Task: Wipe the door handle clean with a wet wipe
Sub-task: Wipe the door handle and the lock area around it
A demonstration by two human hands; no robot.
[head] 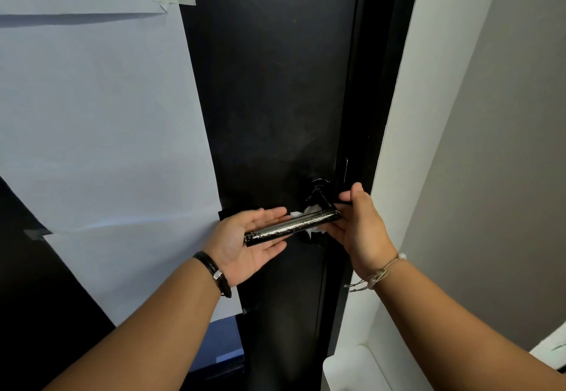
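A worn black and silver lever door handle (291, 227) sticks out from the black door (275, 84), pointing left. A white wet wipe (307, 211) is bunched behind and under the handle near its right end. My right hand (360, 225) is curled at the handle's right end with its fingers on the wipe. My left hand (245, 243) lies flat with palm up and fingers apart, behind and below the handle's free left end, holding nothing.
Large pale sheets of paper (101, 130) are taped over the door's left part. The black door frame (386, 69) and a white wall edge (428, 115) stand right of the handle. A white object (352, 369) sits low at the right.
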